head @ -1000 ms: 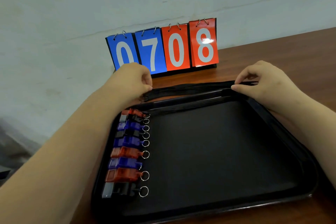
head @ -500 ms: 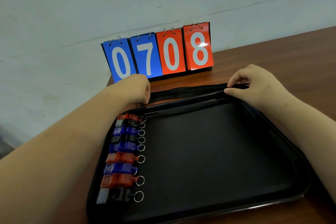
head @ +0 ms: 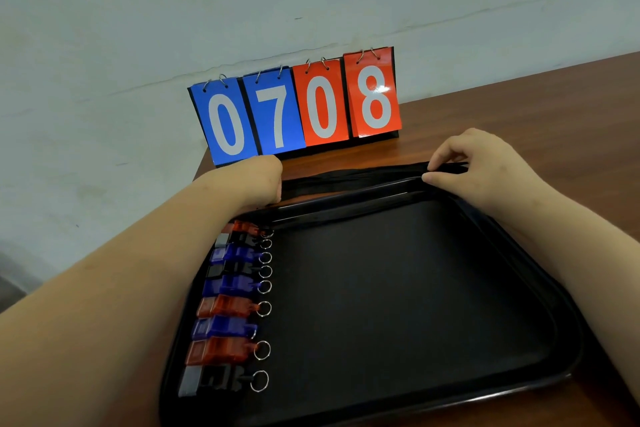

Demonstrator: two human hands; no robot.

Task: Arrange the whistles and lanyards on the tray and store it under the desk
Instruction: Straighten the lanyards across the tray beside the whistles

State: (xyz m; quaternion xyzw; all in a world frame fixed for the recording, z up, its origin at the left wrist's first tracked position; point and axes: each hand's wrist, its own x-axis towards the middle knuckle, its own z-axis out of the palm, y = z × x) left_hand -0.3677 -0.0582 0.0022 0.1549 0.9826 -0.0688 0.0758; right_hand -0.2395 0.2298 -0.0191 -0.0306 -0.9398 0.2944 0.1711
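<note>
A black tray (head: 398, 402) lies on the brown desk in front of me. Along its left side lies a column of several whistles (head: 225, 308), red, blue and black, each with a metal ring pointing right. A bundle of black lanyards (head: 353, 177) stretches along the tray's far rim. My left hand (head: 259, 180) grips the bundle's left end, fingers curled under and hidden. My right hand (head: 485, 163) pinches the right end between thumb and fingers.
A flip scoreboard (head: 298, 107) reading 0708 in blue and red stands behind the tray against the pale wall. The brown desk (head: 554, 107) extends to the right; its left edge runs just beside the tray.
Both hands have held on to the lanyard bundle and slid slightly lower toward the tray's far rim. The view has shifted a little to the right.
</note>
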